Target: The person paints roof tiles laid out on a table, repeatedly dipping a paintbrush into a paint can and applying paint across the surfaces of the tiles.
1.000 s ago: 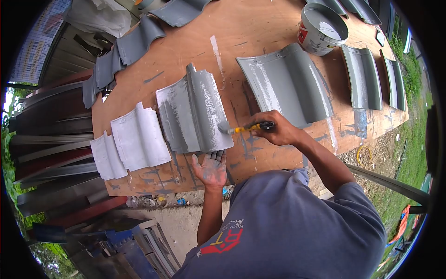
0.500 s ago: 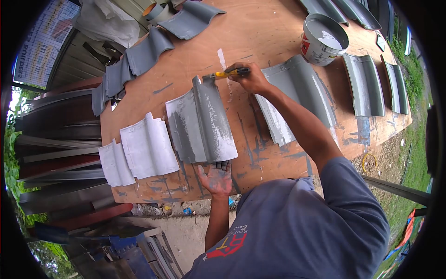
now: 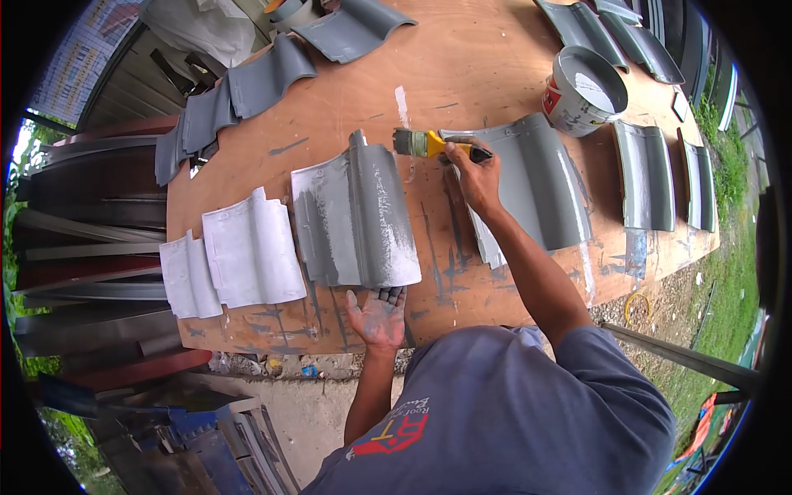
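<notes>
On a tan plywood tabletop (image 3: 351, 95): one wavy roof tile, white with partial grey paint (image 3: 363, 214), just beyond the loosely spread fingers of one palm-up left hand (image 3: 380, 322), actual contact impossible to tell; one yellow-and-black-handled paintbrush (image 3: 435, 143), grasped by one right hand (image 3: 478, 176), grey-caked bristles just beside the tile's far right corner. Leftward, two wavy white tiles (image 3: 254, 249); rightward, three wavy grey tiles (image 3: 518, 183), with one white plastic bucket (image 3: 571, 109) behind the largest. Along the far left edge, four more wavy grey tiles (image 3: 272, 76).
</notes>
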### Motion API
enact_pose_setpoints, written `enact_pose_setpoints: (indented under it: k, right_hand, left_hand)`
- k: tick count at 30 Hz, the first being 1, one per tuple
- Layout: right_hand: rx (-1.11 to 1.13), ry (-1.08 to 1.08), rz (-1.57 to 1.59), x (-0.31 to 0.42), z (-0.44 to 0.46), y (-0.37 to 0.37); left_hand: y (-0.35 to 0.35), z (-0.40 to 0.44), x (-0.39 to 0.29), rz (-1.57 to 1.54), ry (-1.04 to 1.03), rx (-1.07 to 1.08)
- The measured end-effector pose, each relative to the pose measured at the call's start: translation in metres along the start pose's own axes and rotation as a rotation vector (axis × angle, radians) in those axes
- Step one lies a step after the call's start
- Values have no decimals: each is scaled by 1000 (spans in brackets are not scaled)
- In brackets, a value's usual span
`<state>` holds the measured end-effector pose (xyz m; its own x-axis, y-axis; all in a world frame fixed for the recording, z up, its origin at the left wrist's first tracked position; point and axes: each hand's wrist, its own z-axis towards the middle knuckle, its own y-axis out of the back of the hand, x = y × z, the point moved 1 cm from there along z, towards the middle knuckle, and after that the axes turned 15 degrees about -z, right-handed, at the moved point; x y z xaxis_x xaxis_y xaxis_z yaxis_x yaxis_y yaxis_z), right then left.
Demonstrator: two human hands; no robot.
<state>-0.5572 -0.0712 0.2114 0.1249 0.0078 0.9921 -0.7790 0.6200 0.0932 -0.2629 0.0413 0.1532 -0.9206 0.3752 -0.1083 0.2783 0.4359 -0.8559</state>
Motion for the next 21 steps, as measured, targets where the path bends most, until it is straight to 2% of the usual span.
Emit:
enact_pose_setpoints:
  k: [2,3,7,10,12,14,15,19,21]
  right_hand:
    - [170,61,-146,1,4,-1]
    - [203,13,-125,4,6,0]
    - [134,69,-173,12,22,5]
    - [200,29,-123,16,15,-5]
    - [282,84,-213,22,19,-2]
    - [214,72,-96,26,31,-1]
    - [128,62,-156,33,32,-2]
    - [247,21,-189,30,38,-19]
    - [213,58,-212,37,47,-15]
  left_hand:
    - [-1,-1,0,9,-4,4]
    - [-1,-1,2,24,0,8]
    - [10,5,0,10,24,9]
    - [13,5,1,25,10,10]
    - [12,8,3,52,-2,6]
    - [11,10,4,42,-5,22]
    - [12,8,4,44,1,26]
    - [17,9,4,56,-1,23]
    - [17,11,5,68,13,21]
